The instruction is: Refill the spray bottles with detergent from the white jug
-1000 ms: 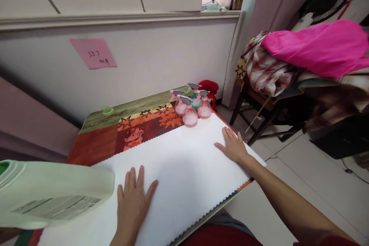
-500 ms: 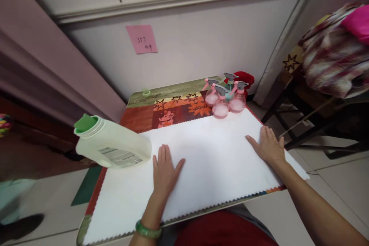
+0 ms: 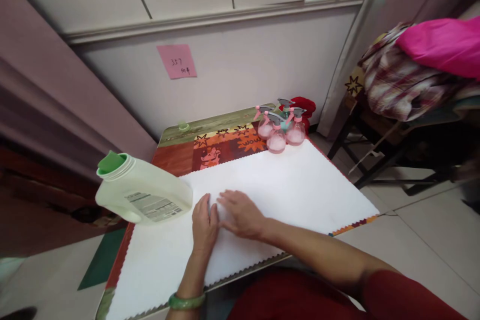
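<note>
A white cloth-like sheet (image 3: 300, 185) with zigzag edges lies flat over most of the small table. My left hand (image 3: 205, 225), a green bangle at its wrist, rests on the sheet with its fingers slightly curved and holds nothing. Close on its right is my right hand (image 3: 242, 215), fingers stretched towards the left one, a little blurred and empty. Just left of my left hand stands a pale green plastic jug (image 3: 150, 192), uncapped, its green spout showing.
Several spray bottles (image 3: 276, 142) with pink liquid or greenish bodies stand at the back right corner, a red cloth (image 3: 303, 107) behind them. A green cap (image 3: 183, 126) sits at the back left. Beyond the table's right side, clothes (image 3: 390, 75) lie piled on a stool.
My right hand has moved left from the sheet's right side to beside my left hand. My left hand has shifted slightly and turned, its fingers more curved. The camera view has shifted a little.
</note>
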`<move>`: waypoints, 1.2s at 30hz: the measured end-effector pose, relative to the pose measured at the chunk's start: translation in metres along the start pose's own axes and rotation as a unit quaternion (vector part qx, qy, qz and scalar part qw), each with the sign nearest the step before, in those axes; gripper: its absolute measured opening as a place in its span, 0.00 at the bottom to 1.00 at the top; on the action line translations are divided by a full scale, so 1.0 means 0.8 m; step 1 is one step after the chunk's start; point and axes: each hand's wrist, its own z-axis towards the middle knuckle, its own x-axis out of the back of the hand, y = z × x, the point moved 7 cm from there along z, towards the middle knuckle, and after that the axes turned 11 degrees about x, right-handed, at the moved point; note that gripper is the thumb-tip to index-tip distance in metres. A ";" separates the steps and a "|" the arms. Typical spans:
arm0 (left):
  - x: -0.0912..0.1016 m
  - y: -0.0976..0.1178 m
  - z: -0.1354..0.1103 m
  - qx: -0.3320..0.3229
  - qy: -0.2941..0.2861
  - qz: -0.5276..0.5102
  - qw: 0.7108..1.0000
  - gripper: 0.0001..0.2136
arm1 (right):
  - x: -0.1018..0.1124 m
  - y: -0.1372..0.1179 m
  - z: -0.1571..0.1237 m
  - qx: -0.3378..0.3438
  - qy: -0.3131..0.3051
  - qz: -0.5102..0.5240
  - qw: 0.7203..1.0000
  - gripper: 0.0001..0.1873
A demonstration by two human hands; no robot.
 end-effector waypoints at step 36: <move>-0.017 0.033 0.003 -0.045 -0.060 0.063 0.995 0.19 | 0.177 0.174 -0.183 -0.237 -0.024 -0.285 0.928 0.39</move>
